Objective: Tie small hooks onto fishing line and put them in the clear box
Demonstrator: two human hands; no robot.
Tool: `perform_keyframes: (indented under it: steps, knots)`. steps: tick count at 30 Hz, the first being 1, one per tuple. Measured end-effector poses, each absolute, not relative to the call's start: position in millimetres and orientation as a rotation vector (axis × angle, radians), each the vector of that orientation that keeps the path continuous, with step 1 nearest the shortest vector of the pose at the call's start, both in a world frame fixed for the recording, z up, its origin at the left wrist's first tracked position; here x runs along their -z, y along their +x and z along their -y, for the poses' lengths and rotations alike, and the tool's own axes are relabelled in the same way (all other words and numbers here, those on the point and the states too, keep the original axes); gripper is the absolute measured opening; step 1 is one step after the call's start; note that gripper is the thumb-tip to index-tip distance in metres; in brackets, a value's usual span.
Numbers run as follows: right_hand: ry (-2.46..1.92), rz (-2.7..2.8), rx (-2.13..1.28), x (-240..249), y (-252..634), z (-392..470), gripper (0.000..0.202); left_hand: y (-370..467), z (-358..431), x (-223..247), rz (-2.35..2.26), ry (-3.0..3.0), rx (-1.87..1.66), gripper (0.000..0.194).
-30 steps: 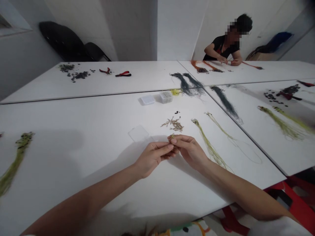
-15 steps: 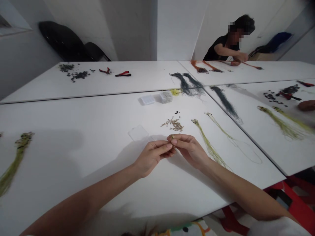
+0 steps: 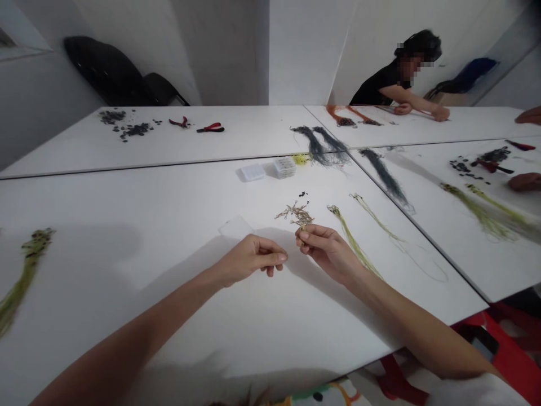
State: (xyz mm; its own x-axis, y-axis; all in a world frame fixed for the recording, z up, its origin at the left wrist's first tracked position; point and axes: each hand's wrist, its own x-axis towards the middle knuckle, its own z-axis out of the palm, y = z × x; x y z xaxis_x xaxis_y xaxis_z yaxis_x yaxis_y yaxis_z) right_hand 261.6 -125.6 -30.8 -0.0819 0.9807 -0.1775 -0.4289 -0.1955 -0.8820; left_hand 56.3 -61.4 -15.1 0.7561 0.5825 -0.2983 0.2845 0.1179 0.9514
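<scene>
My left hand hovers over the white table, thumb pressed to the curled fingers; whatever is between them, if anything, is too small to see. Slightly higher, my right hand pinches a small yellow-green piece whose kind I cannot make out. Just beyond the right fingertips lies a loose pile of thin brass-coloured metal pieces, with a few tiny black bits behind it. A bundle of yellow-green cords rests right of that hand, partly covered by it. Near the left hand is a clear plastic lid.
Two clear boxes stand farther back. Dark grey cord bundles lie across the table seam. Red-handled pliers and dark pieces are far left. More yellow-green cords lie left. A co-worker handles orange cords at the back right.
My hands, which were together, have come apart: the left moved left and slightly down, while the right shifted slightly right. The co-worker's arm has stretched out to the right.
</scene>
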Motion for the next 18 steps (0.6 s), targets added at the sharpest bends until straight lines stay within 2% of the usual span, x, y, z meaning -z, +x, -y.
perform_keyframes:
  steps: [11,18]
  knots:
    - [-1.011,0.920,-1.741,34,262,127,0.016,60,67,5,-0.760,1.946,-0.612,0.019]
    - [-1.034,1.019,-1.685,33,262,127,0.013,61,67,10,-0.721,2.026,-0.635,0.020]
